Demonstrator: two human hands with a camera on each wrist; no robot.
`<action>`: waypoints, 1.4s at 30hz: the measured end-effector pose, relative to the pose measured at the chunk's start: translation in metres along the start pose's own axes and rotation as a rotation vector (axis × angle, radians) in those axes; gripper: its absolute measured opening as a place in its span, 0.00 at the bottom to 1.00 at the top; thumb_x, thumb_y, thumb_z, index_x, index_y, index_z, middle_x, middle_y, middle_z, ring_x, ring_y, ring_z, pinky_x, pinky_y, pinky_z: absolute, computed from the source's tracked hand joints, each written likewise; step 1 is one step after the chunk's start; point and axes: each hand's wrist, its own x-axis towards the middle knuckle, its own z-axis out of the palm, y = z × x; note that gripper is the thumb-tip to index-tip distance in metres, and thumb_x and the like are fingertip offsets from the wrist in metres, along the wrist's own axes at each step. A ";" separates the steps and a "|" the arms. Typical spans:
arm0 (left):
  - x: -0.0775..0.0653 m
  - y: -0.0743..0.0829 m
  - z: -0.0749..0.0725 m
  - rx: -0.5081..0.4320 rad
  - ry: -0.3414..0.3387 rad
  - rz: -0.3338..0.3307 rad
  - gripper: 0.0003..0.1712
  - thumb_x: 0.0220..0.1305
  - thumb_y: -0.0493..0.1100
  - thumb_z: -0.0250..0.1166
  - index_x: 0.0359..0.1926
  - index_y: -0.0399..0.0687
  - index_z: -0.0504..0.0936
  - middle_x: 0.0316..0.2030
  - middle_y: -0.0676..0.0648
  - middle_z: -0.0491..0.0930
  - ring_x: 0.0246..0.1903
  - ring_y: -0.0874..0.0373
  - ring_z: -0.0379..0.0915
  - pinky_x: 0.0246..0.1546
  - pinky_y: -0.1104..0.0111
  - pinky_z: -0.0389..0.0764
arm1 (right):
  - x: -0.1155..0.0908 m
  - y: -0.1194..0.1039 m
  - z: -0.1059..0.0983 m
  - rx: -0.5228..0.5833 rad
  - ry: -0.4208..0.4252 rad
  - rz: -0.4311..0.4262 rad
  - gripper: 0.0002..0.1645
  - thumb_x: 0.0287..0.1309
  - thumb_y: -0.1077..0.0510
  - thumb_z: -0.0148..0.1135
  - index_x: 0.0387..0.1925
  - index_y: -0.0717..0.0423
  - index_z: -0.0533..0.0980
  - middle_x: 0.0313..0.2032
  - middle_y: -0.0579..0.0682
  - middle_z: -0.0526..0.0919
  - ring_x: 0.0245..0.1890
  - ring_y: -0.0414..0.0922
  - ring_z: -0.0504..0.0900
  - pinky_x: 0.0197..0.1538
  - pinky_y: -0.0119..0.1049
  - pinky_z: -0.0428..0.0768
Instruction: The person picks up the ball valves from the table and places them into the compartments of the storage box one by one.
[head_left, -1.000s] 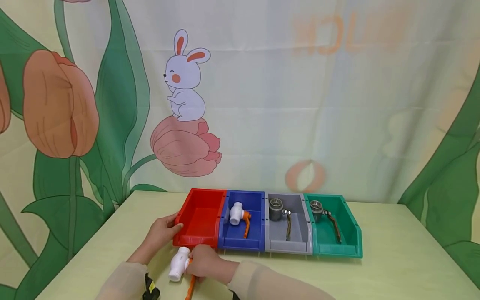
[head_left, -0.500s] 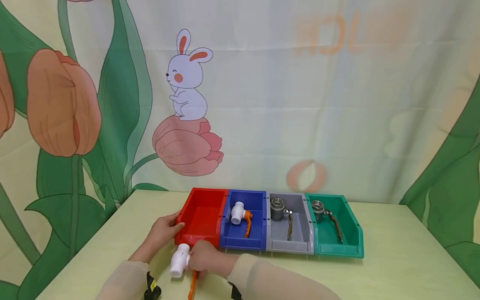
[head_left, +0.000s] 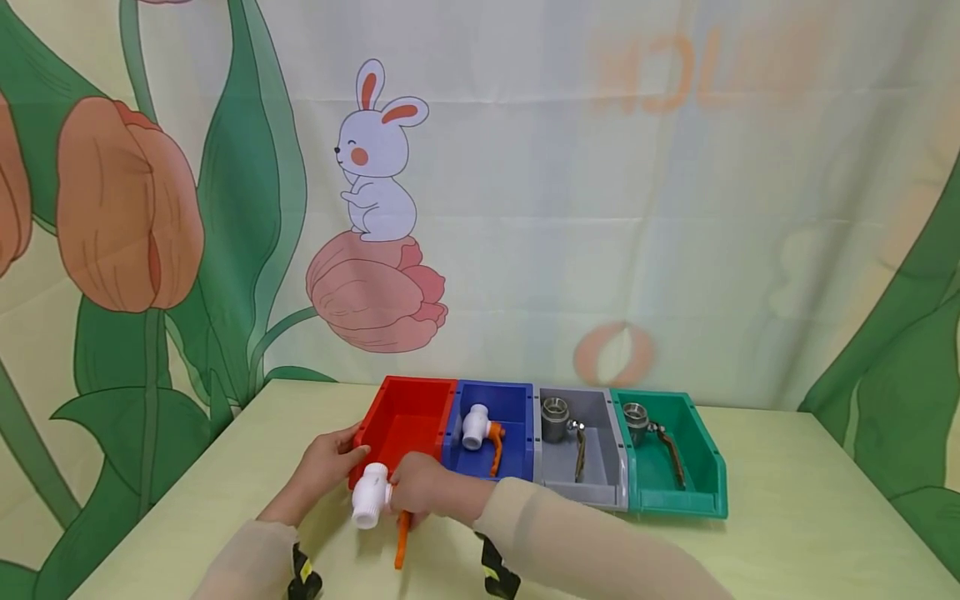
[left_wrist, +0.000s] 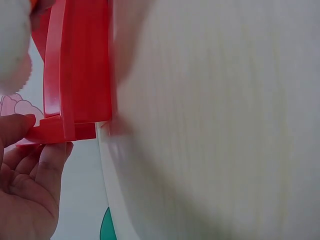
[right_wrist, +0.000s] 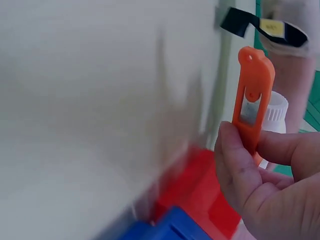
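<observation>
A white plastic ball valve (head_left: 370, 497) with a long orange handle (head_left: 402, 540) is in my right hand (head_left: 422, 483), lifted off the table before the red bin (head_left: 412, 417). In the right wrist view, thumb and fingers pinch the orange handle (right_wrist: 254, 95) near its root, and the white body (right_wrist: 275, 112) shows behind it. My left hand (head_left: 324, 460) grips the left front rim of the red bin; the left wrist view has its thumb over the red rim (left_wrist: 50, 131) and its fingers beneath. Nothing lies in the visible part of the red bin.
Right of the red bin, joined in a row, stand a blue bin (head_left: 513, 467) with a similar white valve (head_left: 475, 427), a grey bin (head_left: 600, 493) and a green bin (head_left: 701, 500). Metal valves with lever handles (head_left: 555, 419) lie in the grey and green ones. A printed curtain (head_left: 510, 208) hangs behind.
My right hand has raised the white ball valve from the table and brought it forward, up to the red bin's front edge. The left hand stays on the rim.
</observation>
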 end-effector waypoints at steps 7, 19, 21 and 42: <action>0.003 -0.002 -0.002 0.005 -0.007 0.001 0.33 0.75 0.38 0.59 0.75 0.32 0.61 0.69 0.26 0.69 0.66 0.30 0.71 0.60 0.50 0.83 | 0.004 -0.014 -0.029 -0.097 0.015 0.008 0.06 0.55 0.67 0.72 0.33 0.66 0.81 0.20 0.52 0.79 0.22 0.51 0.86 0.27 0.30 0.85; 0.003 -0.003 -0.003 -0.019 -0.028 -0.058 0.35 0.75 0.39 0.58 0.77 0.35 0.58 0.71 0.27 0.67 0.67 0.31 0.69 0.60 0.51 0.84 | 0.027 -0.032 -0.057 -0.076 0.026 0.087 0.07 0.59 0.66 0.71 0.31 0.66 0.79 0.27 0.54 0.79 0.31 0.52 0.89 0.43 0.40 0.91; 0.003 -0.003 -0.004 -0.016 -0.027 -0.057 0.35 0.75 0.39 0.58 0.77 0.35 0.58 0.71 0.27 0.67 0.68 0.31 0.68 0.61 0.50 0.83 | 0.032 -0.034 -0.060 -0.059 0.032 0.097 0.07 0.59 0.66 0.71 0.32 0.67 0.79 0.28 0.54 0.80 0.34 0.53 0.90 0.45 0.41 0.91; 0.003 -0.007 -0.008 -0.020 -0.023 -0.042 0.34 0.75 0.38 0.58 0.76 0.35 0.59 0.71 0.28 0.68 0.68 0.31 0.68 0.62 0.50 0.83 | 0.066 -0.056 -0.081 0.105 0.124 0.132 0.15 0.60 0.73 0.65 0.49 0.74 0.75 0.41 0.64 0.81 0.45 0.63 0.90 0.50 0.51 0.89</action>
